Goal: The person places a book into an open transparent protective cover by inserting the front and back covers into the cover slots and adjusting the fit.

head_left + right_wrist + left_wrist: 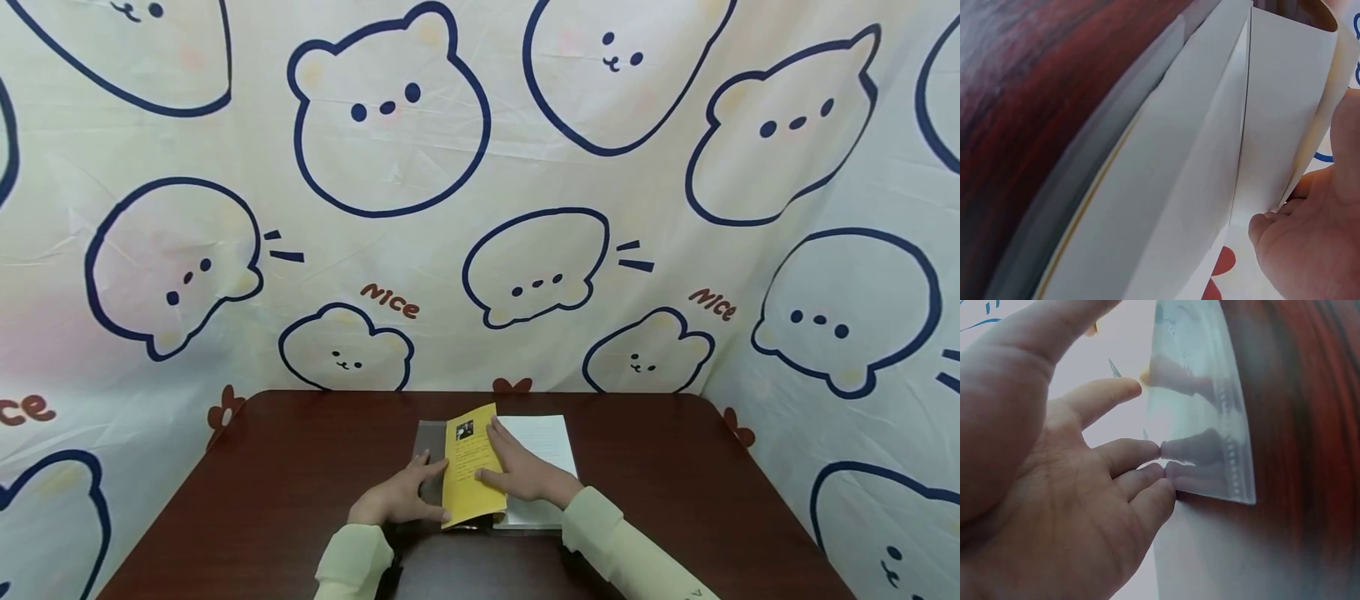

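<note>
Position: the open book (480,454) lies on the table (247,508) in front of me, between my hands.

1. My left hand (397,496) is spread, fingers extended. Index finger and thumb touch the yellow side's left edge; the left wrist view shows fingertips against clear plastic.

2. The clear sheet (430,440) projects to the left of the yellow. Expect it to be light, slick and springy; steady it by the outer edge with flat fingertips. It looks glossy and grey over the wood, with a row of small marks near its outer edge.

3. The yellow flap (465,496) stands lifted at a slant. Treat it as thin, bendable card that creases readily; take it by the free edge, without squeezing. Its face carries a small dark picture (465,429) above lines of print; its inner side is pale.

4. My right hand (528,479) is wide, index finger and thumb stretched over the yellow face. I cannot tell whether the lower fingers wrap the edge.

5. The white pages (536,427) lie rightmost. Judge them the heavier, steadier part; support them from beneath. Faint lines cross the top sheet.
</note>
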